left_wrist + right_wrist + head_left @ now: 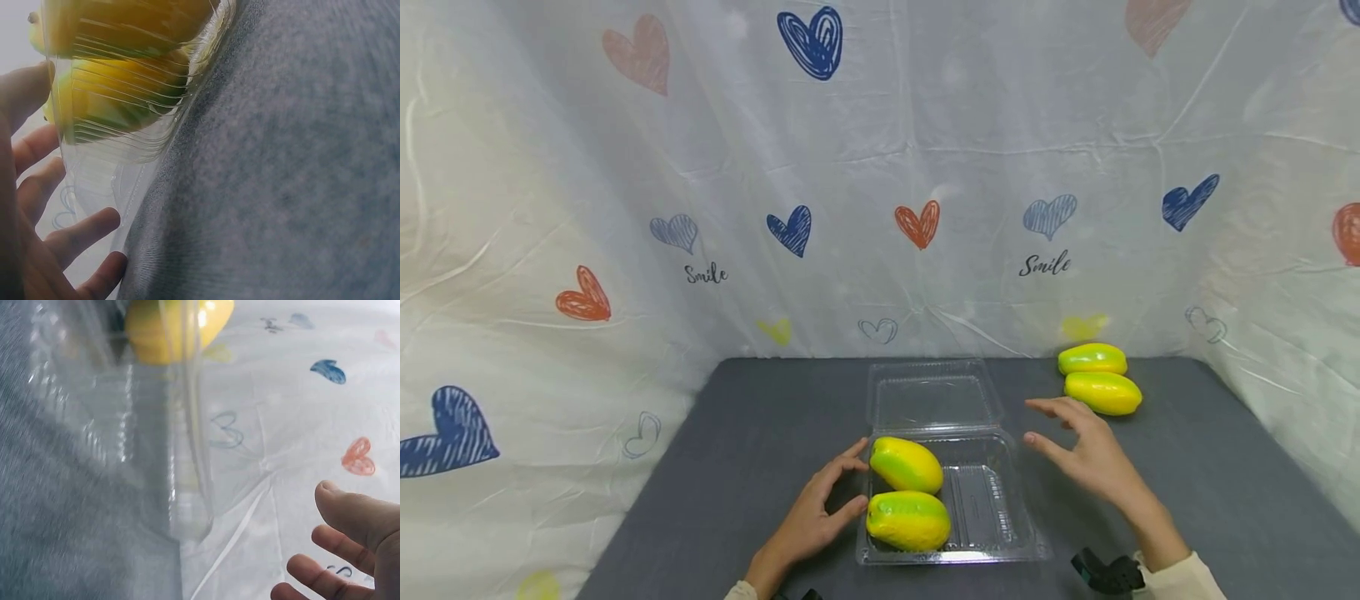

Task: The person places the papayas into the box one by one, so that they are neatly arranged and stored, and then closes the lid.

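Observation:
Two yellow-green mangoes lie in the left half of a clear plastic clamshell box, the far mango (906, 465) behind the near mango (908, 521). The box (1026, 521) has its lid (928, 400) folded back flat on the table. My left hand (815, 508) is at the box's left side, thumb and fingertips right at the wall; its spread fingers (84, 234) show in the left wrist view. To the right of the box my right hand (1093, 454) is held over the table with nothing in it, thumb and fingers apart.
Two more mangoes sit at the back right, the front one (1103, 392) close to the rear one (1092, 358). A dark grey cloth (775, 433) covers the table. A white curtain (850, 292) printed with hearts surrounds the back and sides.

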`<state>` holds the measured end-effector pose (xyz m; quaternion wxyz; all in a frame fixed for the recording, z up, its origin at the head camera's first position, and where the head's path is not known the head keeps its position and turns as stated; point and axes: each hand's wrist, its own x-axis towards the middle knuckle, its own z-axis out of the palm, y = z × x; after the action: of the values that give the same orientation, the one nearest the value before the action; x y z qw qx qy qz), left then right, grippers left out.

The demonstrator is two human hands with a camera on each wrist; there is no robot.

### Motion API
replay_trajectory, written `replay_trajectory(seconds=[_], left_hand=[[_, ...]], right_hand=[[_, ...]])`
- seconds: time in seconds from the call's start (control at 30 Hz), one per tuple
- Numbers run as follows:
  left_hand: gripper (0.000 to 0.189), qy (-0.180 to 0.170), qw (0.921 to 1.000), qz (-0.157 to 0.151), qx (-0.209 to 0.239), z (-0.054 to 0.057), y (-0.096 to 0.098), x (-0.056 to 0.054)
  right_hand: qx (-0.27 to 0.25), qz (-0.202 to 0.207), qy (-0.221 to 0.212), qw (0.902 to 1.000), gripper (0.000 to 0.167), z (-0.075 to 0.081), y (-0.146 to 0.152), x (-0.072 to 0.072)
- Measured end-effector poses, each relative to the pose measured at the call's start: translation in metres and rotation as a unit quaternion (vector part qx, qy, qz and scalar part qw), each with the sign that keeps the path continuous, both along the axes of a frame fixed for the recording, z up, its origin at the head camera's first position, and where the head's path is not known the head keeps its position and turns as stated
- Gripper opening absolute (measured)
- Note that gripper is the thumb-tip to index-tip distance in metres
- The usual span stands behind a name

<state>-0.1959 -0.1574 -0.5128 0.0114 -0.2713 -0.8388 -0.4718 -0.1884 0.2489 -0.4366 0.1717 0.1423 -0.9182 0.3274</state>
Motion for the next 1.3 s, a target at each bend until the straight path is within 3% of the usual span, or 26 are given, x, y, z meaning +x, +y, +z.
replay_trajectory(seconds=[0.33,0.73,0.97,1.3], left_hand=[[0.033,-0.003,1.0,0.002,0.003,0.0,0.0,0.0],[0.033,0.006,1.0,0.002,0.003,-0.003,-0.001,-0.001],[0.032,-0.005,0.9999,0.013,0.003,-0.001,0.001,0.0],[0.033,0.003,0.9999,0.01,0.001,-0.001,0.001,0.0]], right_hand=[[0.002,-0.022,0.037,0.9991,0.05,-0.005,0.021,-0.002],[0.005,-0.062,0.127,0.9899,0.047,-0.014,0.052,-0.021],[0.01,-0.093,0.102,0.9904,0.043,-0.017,0.075,-0.032],[0.051,-0.109,0.063,0.9907,0.049,-0.024,0.1,-0.042]])
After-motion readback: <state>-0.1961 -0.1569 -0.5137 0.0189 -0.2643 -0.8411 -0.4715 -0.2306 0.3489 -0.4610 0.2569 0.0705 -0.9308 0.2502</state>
